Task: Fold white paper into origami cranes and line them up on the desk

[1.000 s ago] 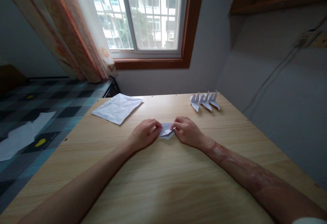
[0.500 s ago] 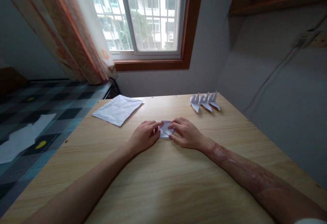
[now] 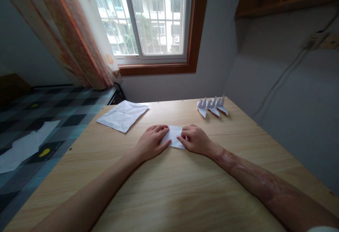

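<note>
A small folded sheet of white paper (image 3: 174,135) lies on the wooden table between my two hands. My left hand (image 3: 152,141) rests over its left side, the thumb stretched along the lower edge and the fingers flat near the upper edge, with a gap between them. At the right side of the paper, my right hand (image 3: 194,138) has its fingers curled in and its thumb against them, pinching the paper's edge. Part of the paper is hidden under the fingers of both hands.
Three folded paper cranes (image 3: 213,106) stand in a row at the table's far right. A creased white square sheet (image 3: 124,116) lies at the far left. More white paper (image 3: 26,147) is on the checkered bed left of the table (image 3: 164,196).
The paper shows a plainer, larger face, its lower right corner now turned nearer me. My left thumb has spread away from its fingers, and my right fingers have curled in at the edge.
</note>
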Action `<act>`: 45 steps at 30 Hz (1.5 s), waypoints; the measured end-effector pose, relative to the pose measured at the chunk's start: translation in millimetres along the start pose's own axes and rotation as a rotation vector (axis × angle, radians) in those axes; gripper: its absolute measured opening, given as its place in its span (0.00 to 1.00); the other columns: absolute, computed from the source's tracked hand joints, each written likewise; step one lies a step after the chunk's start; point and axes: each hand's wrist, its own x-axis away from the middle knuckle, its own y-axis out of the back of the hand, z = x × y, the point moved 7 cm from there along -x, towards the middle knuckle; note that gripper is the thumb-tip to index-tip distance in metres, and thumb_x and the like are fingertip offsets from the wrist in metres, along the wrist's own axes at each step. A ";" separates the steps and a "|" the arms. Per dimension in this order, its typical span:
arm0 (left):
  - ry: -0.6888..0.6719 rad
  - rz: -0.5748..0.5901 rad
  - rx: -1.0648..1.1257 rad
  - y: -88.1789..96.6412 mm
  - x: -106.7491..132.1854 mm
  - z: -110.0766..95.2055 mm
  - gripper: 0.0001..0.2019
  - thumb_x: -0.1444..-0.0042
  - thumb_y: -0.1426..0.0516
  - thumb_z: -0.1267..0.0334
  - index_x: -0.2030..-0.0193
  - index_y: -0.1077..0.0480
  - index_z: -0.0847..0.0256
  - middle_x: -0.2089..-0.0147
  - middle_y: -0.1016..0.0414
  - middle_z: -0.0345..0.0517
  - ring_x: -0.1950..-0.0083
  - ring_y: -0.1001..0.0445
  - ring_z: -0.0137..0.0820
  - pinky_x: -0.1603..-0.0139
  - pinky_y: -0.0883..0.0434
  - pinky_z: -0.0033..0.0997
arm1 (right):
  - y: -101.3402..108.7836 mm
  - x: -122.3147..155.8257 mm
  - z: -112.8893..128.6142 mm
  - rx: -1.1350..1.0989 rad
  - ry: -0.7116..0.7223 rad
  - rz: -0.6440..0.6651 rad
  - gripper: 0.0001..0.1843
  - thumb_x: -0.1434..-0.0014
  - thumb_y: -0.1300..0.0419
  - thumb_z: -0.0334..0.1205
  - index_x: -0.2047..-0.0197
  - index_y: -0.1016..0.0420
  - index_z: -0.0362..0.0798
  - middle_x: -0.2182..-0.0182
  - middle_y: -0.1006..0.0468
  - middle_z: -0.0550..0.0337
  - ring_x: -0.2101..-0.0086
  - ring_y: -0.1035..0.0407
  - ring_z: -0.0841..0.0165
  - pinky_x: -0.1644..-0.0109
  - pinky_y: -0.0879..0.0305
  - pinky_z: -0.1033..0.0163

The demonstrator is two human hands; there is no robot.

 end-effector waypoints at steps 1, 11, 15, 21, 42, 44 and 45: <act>0.005 0.003 0.004 0.0 -0.1 0.3 0.24 0.27 0.40 0.49 0.31 0.25 0.57 0.30 0.22 0.56 0.33 0.23 0.52 0.29 0.28 0.57 | -0.4 0.1 -3.5 0.013 -0.033 -0.018 0.11 0.28 0.34 0.41 0.65 0.23 0.50 0.66 0.20 0.57 0.63 0.27 0.61 0.51 0.32 0.55; 0.014 -0.020 0.057 -2.2 1.3 6.7 0.26 0.29 0.38 0.46 0.29 0.25 0.53 0.29 0.23 0.56 0.31 0.24 0.51 0.28 0.28 0.56 | -3.9 -0.8 -21.1 0.081 -0.175 -0.025 0.25 0.36 0.26 0.54 0.43 0.21 0.49 0.43 0.17 0.47 0.44 0.25 0.50 0.35 0.33 0.45; 0.017 -0.012 0.057 -3.5 1.2 7.2 0.26 0.29 0.38 0.46 0.29 0.26 0.55 0.29 0.23 0.57 0.31 0.24 0.51 0.28 0.28 0.56 | 1.8 -1.3 -16.0 0.051 -0.172 -0.064 0.20 0.37 0.24 0.49 0.47 0.20 0.50 0.46 0.16 0.50 0.46 0.25 0.52 0.38 0.33 0.47; 0.014 -0.027 0.084 -2.0 0.9 6.8 0.25 0.30 0.37 0.47 0.31 0.24 0.54 0.30 0.22 0.55 0.32 0.23 0.51 0.29 0.27 0.55 | 2.2 -1.2 -18.6 0.074 -0.189 -0.071 0.22 0.38 0.24 0.51 0.46 0.20 0.49 0.49 0.17 0.48 0.49 0.26 0.51 0.41 0.32 0.47; 0.021 -0.044 0.071 -4.4 -0.7 9.5 0.20 0.27 0.39 0.51 0.33 0.23 0.54 0.31 0.20 0.52 0.33 0.21 0.48 0.29 0.26 0.54 | 6.9 0.1 -13.4 0.215 -0.209 -0.065 0.20 0.35 0.26 0.55 0.48 0.16 0.50 0.47 0.13 0.51 0.47 0.25 0.51 0.37 0.34 0.46; 0.019 -0.044 0.072 -4.4 -0.5 9.6 0.21 0.27 0.39 0.51 0.33 0.23 0.54 0.31 0.20 0.52 0.33 0.21 0.48 0.29 0.25 0.53 | 7.7 -0.2 -11.3 0.229 -0.196 -0.064 0.20 0.35 0.27 0.55 0.48 0.16 0.50 0.47 0.13 0.52 0.46 0.25 0.51 0.36 0.35 0.46; 0.019 -0.043 0.072 -4.4 -0.5 9.7 0.21 0.26 0.40 0.51 0.32 0.23 0.54 0.31 0.20 0.53 0.33 0.21 0.48 0.29 0.25 0.53 | 7.9 -0.3 -10.5 0.234 -0.191 -0.062 0.19 0.34 0.27 0.55 0.48 0.16 0.50 0.47 0.13 0.52 0.46 0.26 0.51 0.36 0.35 0.46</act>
